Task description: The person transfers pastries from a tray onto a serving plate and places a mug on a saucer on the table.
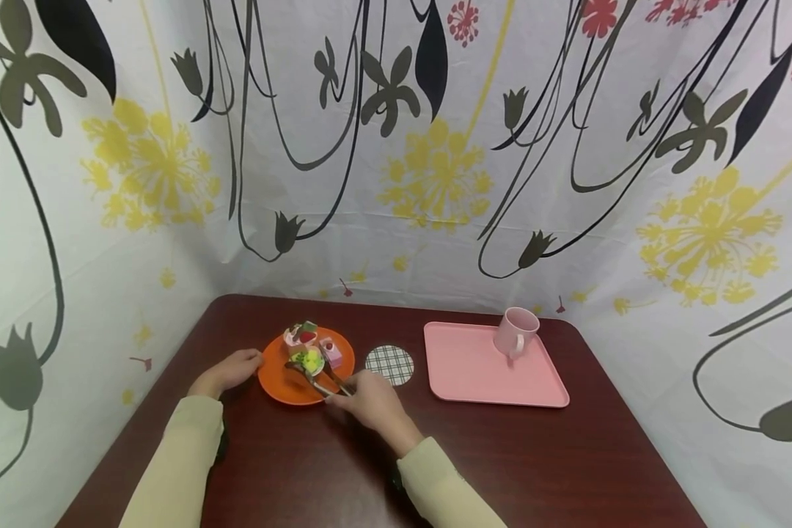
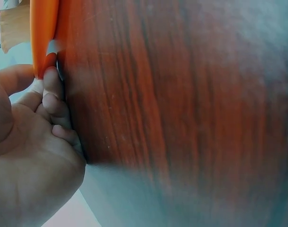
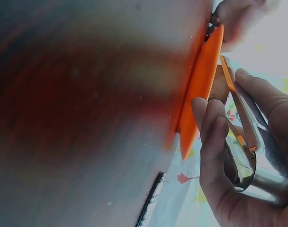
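Head view is showing an orange plate [image 1: 272, 372] sitting toward the left part of the dark reddish-brown bench [image 1: 290, 462]. Three small toy-like cakes are resting on it: one with a strawberry top [image 1: 301, 337], a pink square one [image 1: 331, 353] and one with a yellow-green top [image 1: 311, 359]. The left hand [image 1: 235, 368] is pinching the plate's left rim, thumb and fingers meeting on opposite sides of the edge. The right hand [image 1: 375, 402] is gripping metal tongs [image 3: 248, 125], whose ends are lying around the yellow-green cake; whether they are touching it, I cannot tell. Just right of the plate, a round checked mat [image 1: 389, 364] is lying flat. Beyond it, a pink tray [image 1: 465, 367] is carrying an upright pink mug [image 1: 519, 330] near its far right corner. Flower-printed cloth [image 1: 343, 268] is hanging behind the bench.
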`<state>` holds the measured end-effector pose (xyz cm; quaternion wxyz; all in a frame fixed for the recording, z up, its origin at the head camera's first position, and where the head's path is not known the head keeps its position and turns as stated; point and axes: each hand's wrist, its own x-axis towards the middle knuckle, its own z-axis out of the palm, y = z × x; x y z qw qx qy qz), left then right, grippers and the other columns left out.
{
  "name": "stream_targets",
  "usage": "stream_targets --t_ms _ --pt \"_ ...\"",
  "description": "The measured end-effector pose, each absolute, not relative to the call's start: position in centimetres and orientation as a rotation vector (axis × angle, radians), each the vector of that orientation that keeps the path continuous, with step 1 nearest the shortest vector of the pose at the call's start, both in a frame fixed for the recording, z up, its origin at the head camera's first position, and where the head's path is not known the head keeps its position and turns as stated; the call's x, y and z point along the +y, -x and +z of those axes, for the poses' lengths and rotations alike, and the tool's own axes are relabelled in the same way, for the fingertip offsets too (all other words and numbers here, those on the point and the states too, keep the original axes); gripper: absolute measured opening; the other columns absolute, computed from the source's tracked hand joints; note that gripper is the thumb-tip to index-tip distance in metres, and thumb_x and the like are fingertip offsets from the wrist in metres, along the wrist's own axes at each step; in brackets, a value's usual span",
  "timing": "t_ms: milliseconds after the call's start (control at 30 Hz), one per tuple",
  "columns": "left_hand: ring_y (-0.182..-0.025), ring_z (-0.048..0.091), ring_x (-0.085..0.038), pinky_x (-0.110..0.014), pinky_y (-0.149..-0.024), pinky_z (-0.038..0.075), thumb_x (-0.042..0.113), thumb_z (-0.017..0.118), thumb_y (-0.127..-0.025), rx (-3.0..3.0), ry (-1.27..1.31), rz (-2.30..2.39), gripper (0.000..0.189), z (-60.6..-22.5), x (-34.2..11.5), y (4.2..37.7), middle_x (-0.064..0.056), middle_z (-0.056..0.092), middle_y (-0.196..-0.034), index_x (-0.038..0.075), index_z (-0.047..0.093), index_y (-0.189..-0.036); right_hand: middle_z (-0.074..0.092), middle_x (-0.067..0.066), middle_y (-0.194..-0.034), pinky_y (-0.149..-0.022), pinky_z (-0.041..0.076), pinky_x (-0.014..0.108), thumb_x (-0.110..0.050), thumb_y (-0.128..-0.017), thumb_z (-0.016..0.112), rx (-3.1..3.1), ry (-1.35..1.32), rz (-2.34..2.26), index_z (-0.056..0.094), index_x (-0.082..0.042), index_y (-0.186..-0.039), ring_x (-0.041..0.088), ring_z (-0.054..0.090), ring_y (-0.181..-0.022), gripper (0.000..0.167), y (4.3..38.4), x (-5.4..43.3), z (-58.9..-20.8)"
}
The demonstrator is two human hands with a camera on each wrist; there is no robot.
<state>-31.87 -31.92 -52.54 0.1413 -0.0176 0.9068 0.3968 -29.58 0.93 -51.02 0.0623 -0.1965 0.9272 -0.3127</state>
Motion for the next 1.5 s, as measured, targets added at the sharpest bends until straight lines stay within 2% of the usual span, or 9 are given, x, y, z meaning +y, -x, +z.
stream_targets --t_ms 267,500,733,1100,1500 --pt "-0.088 0.052 -0.024 -0.038 -0.081 0.041 0.025 0.041 -0.113 2.614 0.012 1.16 0.029 -52.4 -32.1 32.2 -0.01 0.054 -0.093 0.003 0.057 -0.103 0.059 -0.006 -0.06 -0.05 0.041 0.027 -0.049 -0.088 0.087 2.774 0.58 -0.969 0.08 -0.016 -0.088 0.011 0.051 -0.053 0.034 29.7 1.0 -50.8" --pt "-0.083 0.051 -0.024 -0.038 -0.076 0.04 0.033 0.042 -0.112 2.615 -0.092 1.185 0.032 -54.1 -33.4 33.5 -0.008 0.054 -0.088 0.009 0.057 -0.096 0.062 -0.005 -0.062 -0.051 0.044 0.028 -0.052 -0.087 0.087 2.761 0.541 -0.965 0.081 -0.015 -0.094 0.013 0.055 -0.054 0.037 29.7 1.2 -50.7" --pt "-0.087 0.052 -0.025 -0.039 -0.08 0.042 0.031 0.042 -0.112 2.6 0.002 1.173 0.031 -52.9 -32.5 32.6 -0.009 0.054 -0.091 0.006 0.057 -0.099 0.063 -0.004 -0.063 -0.051 0.046 0.028 -0.051 -0.087 0.088 2.741 0.508 -0.985 0.083 -0.012 -0.101 0.013 0.056 -0.055 0.042 29.5 1.3 -50.6" --pt "-0.09 0.053 -0.024 -0.037 -0.082 0.042 0.025 0.039 -0.113 2.636 0.058 1.135 0.03 -52.3 -31.6 31.8 -0.009 0.054 -0.093 0.003 0.057 -0.104 0.059 -0.007 -0.06 -0.049 0.043 0.028 -0.052 -0.085 0.088 2.771 0.526 -0.993 0.076 -0.015 -0.084 0.011 0.052 -0.053 0.038 28.7 1.7 -50.8" --pt "-0.091 0.053 -0.025 -0.039 -0.083 0.041 0.025 0.039 -0.113 2.634 0.047 1.134 0.03 -52.0 -31.4 31.7 -0.009 0.055 -0.092 0.003 0.057 -0.102 0.061 -0.006 -0.063 -0.051 0.042 0.029 -0.049 -0.085 0.089 2.777 0.501 -0.981 0.078 -0.012 -0.091 0.011 0.052 -0.054 0.039 28.0 2.4 -50.5"
